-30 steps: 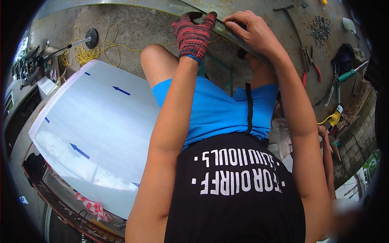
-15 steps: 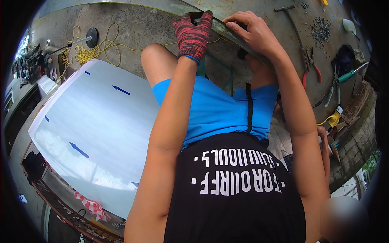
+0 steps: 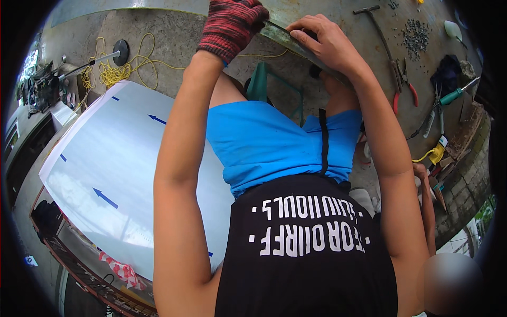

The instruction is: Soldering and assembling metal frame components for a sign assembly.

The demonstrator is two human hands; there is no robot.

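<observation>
My left hand [image 3: 232, 27], in a red and black knitted glove, is closed at the near edge of a grey metal surface [image 3: 338, 11]. What its fingers hold is hidden. My bare right hand [image 3: 330, 45] lies farther right along that edge, fingers bent over and thumb below. A thin dark strip or edge [image 3: 278, 27] runs between the two hands; I cannot make out whether it is a separate piece. Just right of my right arm lie a long T-handled tool [image 3: 381, 39] and red-handled pliers [image 3: 405, 90].
A pile of small dark fasteners [image 3: 415, 38] and a green-handled screwdriver [image 3: 454, 96] lie to the right. On the left stands a large pale sheet-covered panel [image 3: 121, 158] with blue arrows. Yellow cord [image 3: 112, 74] is coiled on the floor beyond. Another person's arm [image 3: 424, 195] shows at the right.
My gloved left hand has moved left and toward the upper edge of the picture, turning at the wrist. My right hand stays almost where it was.
</observation>
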